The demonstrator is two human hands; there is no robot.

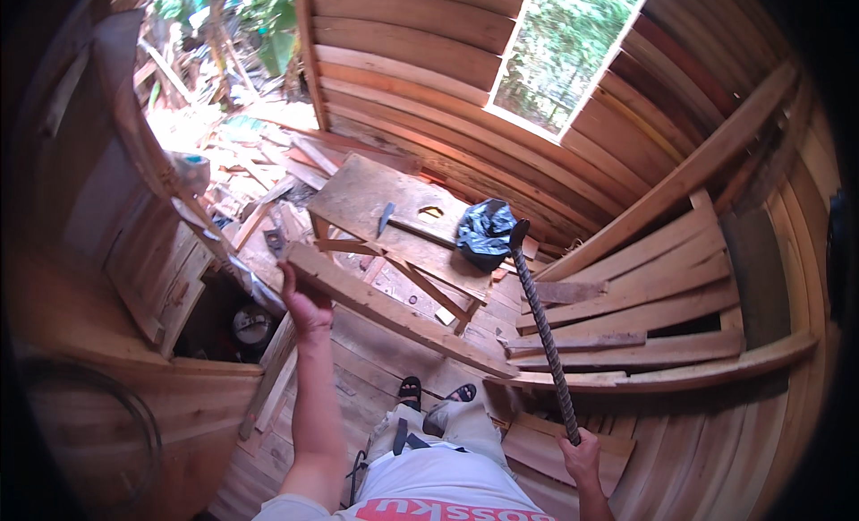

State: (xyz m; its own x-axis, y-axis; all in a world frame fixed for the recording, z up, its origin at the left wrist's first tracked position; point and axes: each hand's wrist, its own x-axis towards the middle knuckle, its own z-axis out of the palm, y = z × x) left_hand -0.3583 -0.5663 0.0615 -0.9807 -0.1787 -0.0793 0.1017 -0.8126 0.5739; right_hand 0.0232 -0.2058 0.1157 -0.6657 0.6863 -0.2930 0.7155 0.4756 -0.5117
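A long wooden beam [403, 326] stretches across in front of me, from the left toward the middle. My left hand [309, 308] is closed around its left end, with the fingers partly behind the wood. On the right, my right hand [582, 454] grips the lower end of a twisted metal pry bar [544, 328]. The bar stands nearly upright, leaning a little left, and its dark flattened tip is at the top. That tip appears close to a black plastic bag [486, 232] on a wooden bench [358, 188]; I cannot tell whether they touch.
On the bench lie a dark flat tool [386, 218] and a small yellow-and-black object [431, 212]. Loose planks [658, 266] fill a frame at the right. Scrap wood [264, 176] litters the doorway at far left. Plank walls [403, 69] with a window opening [564, 60] stand behind.
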